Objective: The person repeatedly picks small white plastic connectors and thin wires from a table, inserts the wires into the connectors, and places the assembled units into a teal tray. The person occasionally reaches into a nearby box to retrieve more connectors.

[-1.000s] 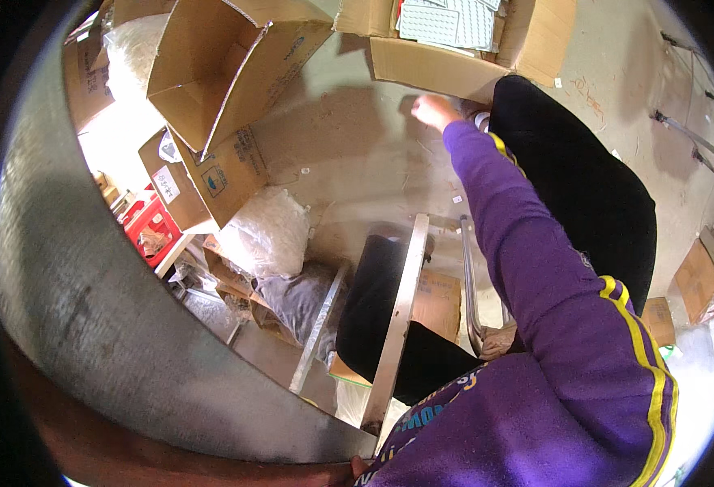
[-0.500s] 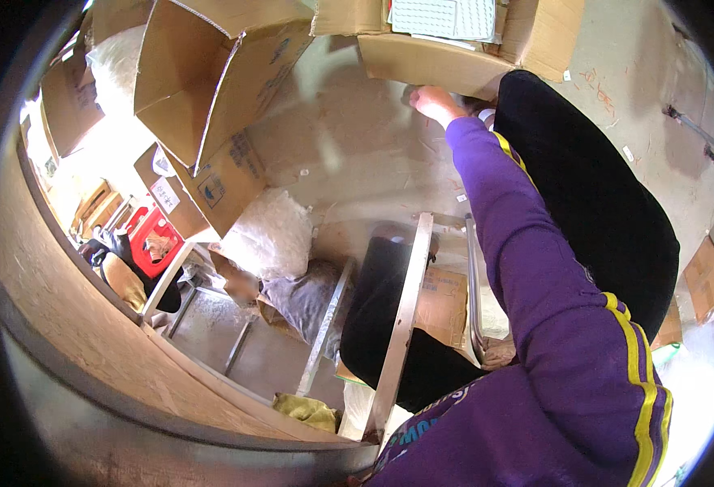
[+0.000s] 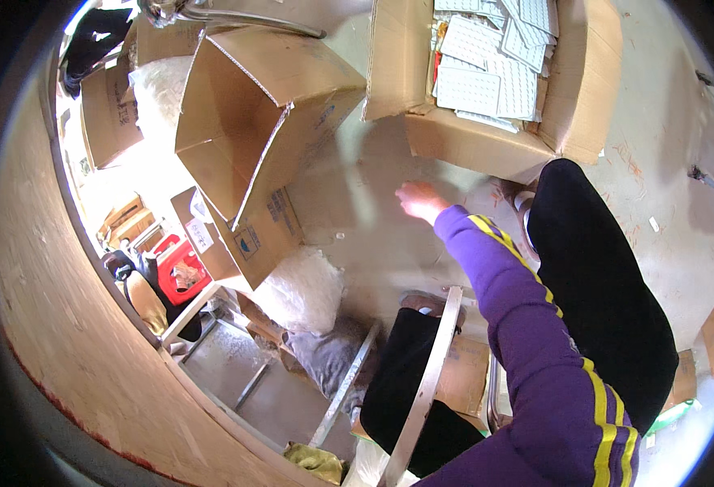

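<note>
My right hand (image 3: pixel 420 200), in a purple sleeve with yellow stripes, reaches out above the floor. Its fingers look curled together; anything inside them is too small or hidden to make out. Nearest to it is an open cardboard box (image 3: pixel 478 146), just beyond and to the right. White sheets with rows of raised dots (image 3: pixel 468 88) lie loosely piled inside that box. Left of the hand stands another open carton (image 3: pixel 308 138), its visible inside bare. My left hand is out of view.
A wooden tabletop (image 3: pixel 56 325) curves along the left, with a metal frame (image 3: pixel 426 381) beside my legs. A clear plastic bag (image 3: pixel 304 288) lies by the cartons. A red stool (image 3: pixel 182 272) stands at the far left. Another metal leg (image 3: pixel 251 18) shows at the top.
The view has tilted up, showing more of the box and its white sheets. My right hand has drawn back from beside the box's near wall and moved left.
</note>
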